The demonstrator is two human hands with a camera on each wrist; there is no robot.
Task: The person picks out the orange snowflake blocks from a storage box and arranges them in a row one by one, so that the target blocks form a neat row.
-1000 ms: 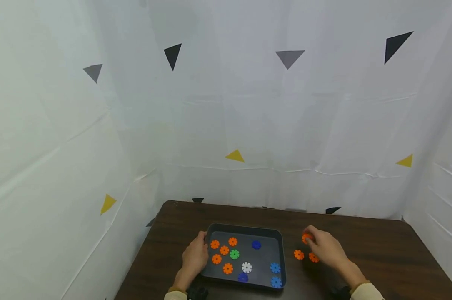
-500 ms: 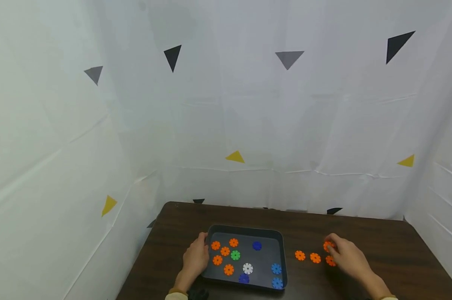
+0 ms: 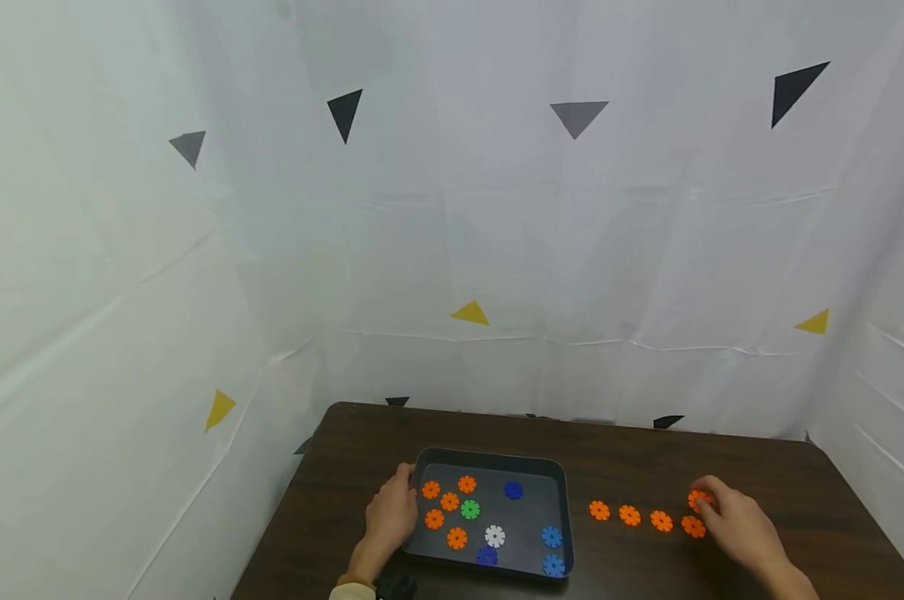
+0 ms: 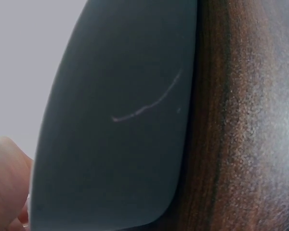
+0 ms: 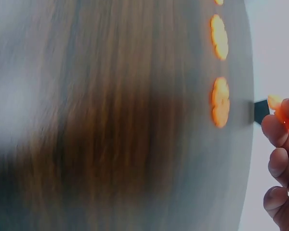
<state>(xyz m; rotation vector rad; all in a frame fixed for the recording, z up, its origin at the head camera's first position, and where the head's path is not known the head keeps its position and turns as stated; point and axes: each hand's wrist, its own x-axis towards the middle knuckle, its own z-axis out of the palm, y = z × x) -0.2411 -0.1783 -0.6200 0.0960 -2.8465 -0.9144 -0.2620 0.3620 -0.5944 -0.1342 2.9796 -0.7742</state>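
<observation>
The left hand [image 4: 7, 183] meets the edge of a dark tray [image 4: 106, 163] on brown wood [image 4: 241, 120].

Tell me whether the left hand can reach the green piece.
Likely yes, after letting go: the left hand holds the tray by its left side, and nothing covers the green piece inside.

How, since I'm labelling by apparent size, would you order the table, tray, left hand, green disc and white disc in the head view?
1. Table
2. Tray
3. Left hand
4. Green disc and white disc, unranked: they look alike.
</observation>
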